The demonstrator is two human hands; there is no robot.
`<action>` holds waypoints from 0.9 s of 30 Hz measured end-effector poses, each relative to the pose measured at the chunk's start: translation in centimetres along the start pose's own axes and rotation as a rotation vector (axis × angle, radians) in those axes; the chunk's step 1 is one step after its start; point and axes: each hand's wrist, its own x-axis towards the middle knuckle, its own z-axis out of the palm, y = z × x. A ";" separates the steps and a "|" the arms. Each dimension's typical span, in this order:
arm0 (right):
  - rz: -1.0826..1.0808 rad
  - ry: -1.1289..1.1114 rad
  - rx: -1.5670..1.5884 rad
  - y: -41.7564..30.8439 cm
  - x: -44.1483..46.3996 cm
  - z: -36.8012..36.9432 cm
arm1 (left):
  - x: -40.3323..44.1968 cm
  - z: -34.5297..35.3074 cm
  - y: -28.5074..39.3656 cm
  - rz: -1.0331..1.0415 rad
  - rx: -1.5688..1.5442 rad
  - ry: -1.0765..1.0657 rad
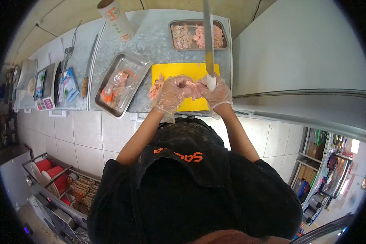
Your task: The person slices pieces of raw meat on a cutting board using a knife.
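Observation:
My left hand (174, 94), in a clear plastic glove, is closed on a pale pink strip of raw meat (195, 92) above the yellow cutting board (187, 69). My right hand (218, 94), gloved too, grips the white handle of a long knife (208, 40), whose blade points up and away from me. Its fingers meet the same meat strip, close beside my left hand. At the board's left edge, next to my left wrist, lies a small heap of raw meat (155, 89). My fingers partly hide the held strip.
Behind the board stands a metal tray (171, 35) with two piles of cut meat. Left of the board is another tray (99, 101) with meat and a plastic bag. Further left lie a wooden-handled long blade (85, 81) and a blue packet (70, 85). A paper roll (118, 22) stands behind.

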 end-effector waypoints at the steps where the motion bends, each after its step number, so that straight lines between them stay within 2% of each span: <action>1: -0.009 -0.009 0.001 0.3 0.1 0.3 | -0.3 0.1 0.1 0.024 0.006 -0.002; 5: 0.017 0.008 0.299 1.9 0.4 1.7 | -0.8 0.5 -0.3 0.010 0.011 0.060; 7: 0.038 0.035 0.387 0.7 0.3 1.6 | -1.0 0.5 -0.6 0.021 -0.240 0.049; 9: 0.126 0.197 0.098 -0.9 -0.3 0.9 | -1.0 0.0 -0.8 0.024 -0.242 0.101; 11: 0.088 0.117 0.055 -0.7 -0.9 0.1 | -1.1 -0.3 -0.8 0.023 -0.244 0.150; 13: 0.056 0.044 0.011 -0.6 -1.5 0.1 | -1.5 0.0 0.5 -0.096 -0.230 0.214; 16: 0.040 0.045 0.077 -0.6 -2.2 1.2 | -1.4 0.3 0.4 -0.055 -0.203 0.119; 18: 0.155 0.049 -0.107 -0.3 -2.2 1.4 | -1.1 -0.2 -0.3 -0.036 -0.158 0.077; 20: 0.189 -0.001 -0.065 0.2 -2.1 0.6 | -0.8 -1.2 -0.9 -0.019 -0.113 0.039; 22: 0.223 -0.054 -0.027 1.6 -2.1 -0.2 | -0.6 -1.8 -0.7 0.000 0.204 0.003; 24: 0.056 0.061 -0.153 3.6 -2.3 -0.5 | -0.2 -1.8 -1.0 0.003 0.380 -0.040; 25: 0.063 0.066 -0.155 3.9 -2.1 -0.8 | 0.1 -1.9 -1.3 -0.001 0.452 -0.070; 27: 0.153 -0.045 -0.191 4.1 -1.7 -1.3 | 0.9 -1.7 -3.2 -0.039 0.351 -0.105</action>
